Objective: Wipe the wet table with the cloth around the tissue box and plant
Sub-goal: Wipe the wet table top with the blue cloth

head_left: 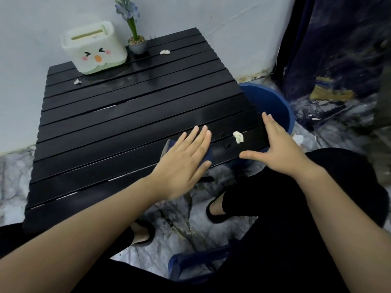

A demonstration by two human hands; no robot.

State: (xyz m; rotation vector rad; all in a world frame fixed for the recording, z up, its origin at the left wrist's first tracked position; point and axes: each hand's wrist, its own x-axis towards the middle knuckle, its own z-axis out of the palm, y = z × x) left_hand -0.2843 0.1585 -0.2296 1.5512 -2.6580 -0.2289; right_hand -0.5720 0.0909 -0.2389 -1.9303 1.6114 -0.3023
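A black slatted table (118, 115) fills the middle of the head view, with wet streaks near its far side. A white tissue box (94, 49) with a cartoon face stands at the far left corner, and a small potted plant (136, 42) stands right beside it. My left hand (186, 157) lies flat with straight fingers on a dark blue cloth (208, 154) at the table's near right part; most of the cloth is hidden under the hand. My right hand (279, 146) hovers open, fingers spread, over the table's right edge.
Small white tissue scraps lie on the table: one (238, 136) between my hands, one (165, 52) near the plant, one (77, 81) in front of the box. A blue bucket (273, 106) stands by the table's right side. A blue stool (196, 265) is under me.
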